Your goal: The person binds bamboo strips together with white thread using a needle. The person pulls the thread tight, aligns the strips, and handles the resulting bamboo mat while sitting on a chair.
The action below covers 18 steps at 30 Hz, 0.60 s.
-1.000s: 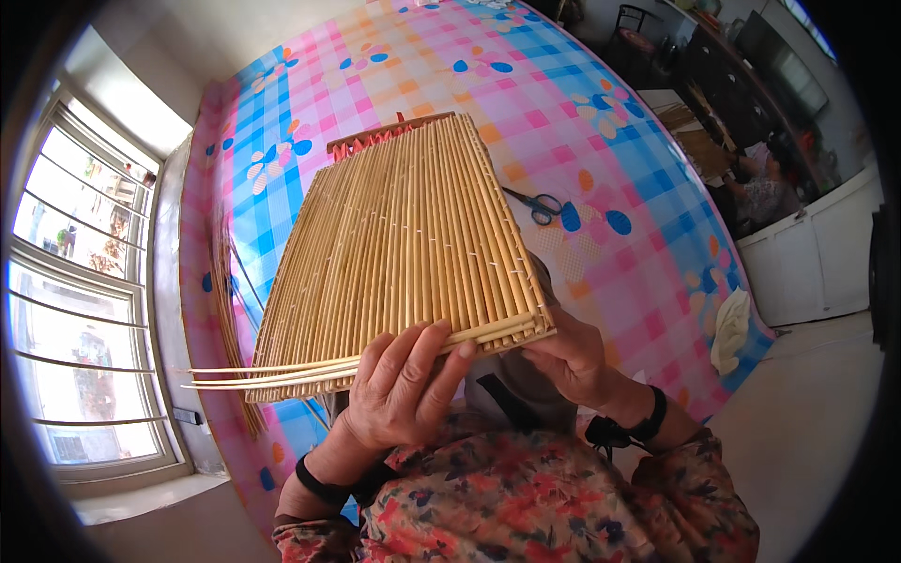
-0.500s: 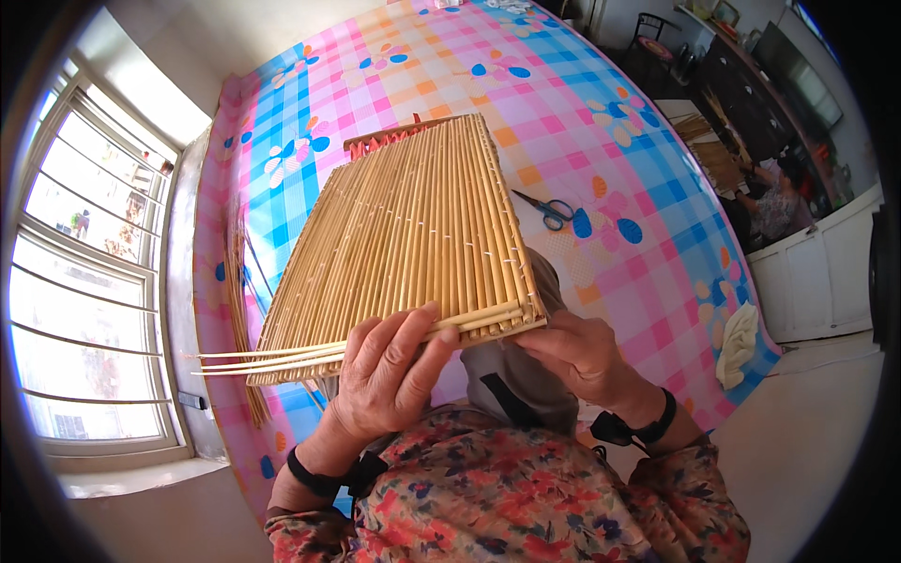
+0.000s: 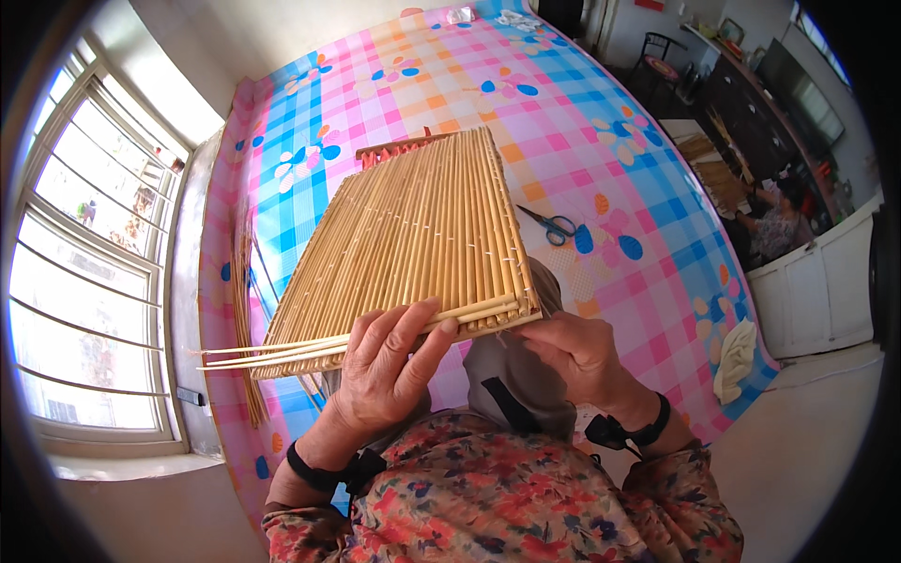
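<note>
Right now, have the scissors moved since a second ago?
No: the scissors lie in the same spot beside the blue petal printed on the sheet; both shifted together in the view.

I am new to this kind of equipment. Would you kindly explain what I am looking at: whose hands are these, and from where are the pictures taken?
There is no robot here: these are a person's bare hands. The pictures come from a wide fisheye camera worn on that person's head, looking down, so straight edges look bent.

The left hand holds a few loose pale stalks across the near edge of a panel of straw-coloured stalks. The right hand is at the panel's near right corner; whether its fingers grip anything is hard to tell.

Beyond is a checked, flowered sheet. On it lie scissors, right of the panel, a pale cloth near the right edge, and thin stalks on the left.
</note>
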Each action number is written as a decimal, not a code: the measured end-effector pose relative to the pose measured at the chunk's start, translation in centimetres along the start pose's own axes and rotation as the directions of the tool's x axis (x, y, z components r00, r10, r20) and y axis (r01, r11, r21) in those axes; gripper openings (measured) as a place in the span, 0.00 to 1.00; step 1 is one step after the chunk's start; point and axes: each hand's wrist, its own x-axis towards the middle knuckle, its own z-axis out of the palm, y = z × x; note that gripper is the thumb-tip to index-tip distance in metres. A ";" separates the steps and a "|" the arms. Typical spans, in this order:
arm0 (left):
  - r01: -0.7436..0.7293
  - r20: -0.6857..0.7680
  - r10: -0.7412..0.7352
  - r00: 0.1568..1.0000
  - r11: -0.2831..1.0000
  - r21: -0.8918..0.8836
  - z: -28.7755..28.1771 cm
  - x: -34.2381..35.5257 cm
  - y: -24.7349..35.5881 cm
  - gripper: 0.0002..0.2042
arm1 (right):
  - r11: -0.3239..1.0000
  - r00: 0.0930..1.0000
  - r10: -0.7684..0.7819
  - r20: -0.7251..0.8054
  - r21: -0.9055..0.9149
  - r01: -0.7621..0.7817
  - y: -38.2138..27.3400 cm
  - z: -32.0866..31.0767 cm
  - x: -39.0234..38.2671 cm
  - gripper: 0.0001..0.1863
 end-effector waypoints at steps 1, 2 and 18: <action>0.000 0.012 0.000 1.000 1.000 -0.008 -0.1 0.0 0.0 0.23 | 1.000 1.000 0.000 0.000 -0.002 0.000 0.0 0.1 0.0 0.15; 0.000 0.011 0.000 1.000 1.000 -0.009 0.0 0.1 0.0 0.23 | 0.998 0.999 -0.015 -0.043 0.060 0.018 -0.1 0.3 0.0 0.15; -0.003 0.013 0.003 1.000 1.000 -0.017 -0.4 -0.1 -0.3 0.23 | 0.994 0.997 0.004 -0.071 0.106 0.003 -0.4 0.6 0.2 0.14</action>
